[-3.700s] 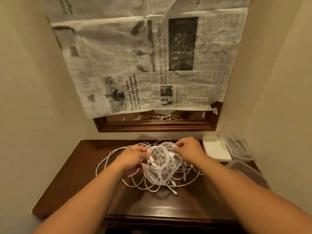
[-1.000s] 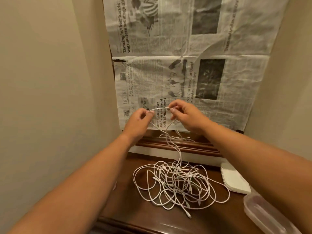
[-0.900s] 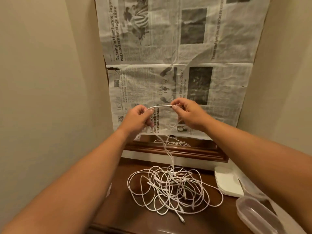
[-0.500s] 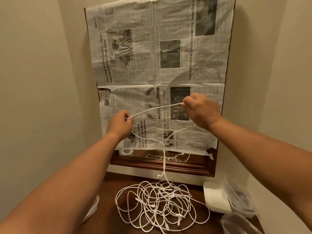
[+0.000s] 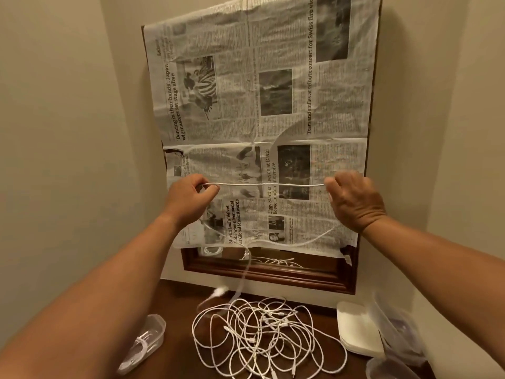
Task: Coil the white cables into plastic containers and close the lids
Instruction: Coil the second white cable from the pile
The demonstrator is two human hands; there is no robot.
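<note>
A person is stretching a thin, flexible white cable [image 5: 265, 184] taut at chest height, with the left hand [image 5: 188, 198] curling around it and the right hand [image 5: 352, 203] pinching its end. Slack is trailing down to a tangled pile of cables [image 5: 259, 340] on the dark wooden table [image 5: 175, 296]. Winding even loops, small enough for a clear plastic container [image 5: 144, 343], is likely the best approach.

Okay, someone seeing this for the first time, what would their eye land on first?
Most likely the white cable stretched level between the left hand and the right hand, raised in front of the newspaper that hangs behind them. Next comes the tangle of white cables heaped on the dark table below.
</note>
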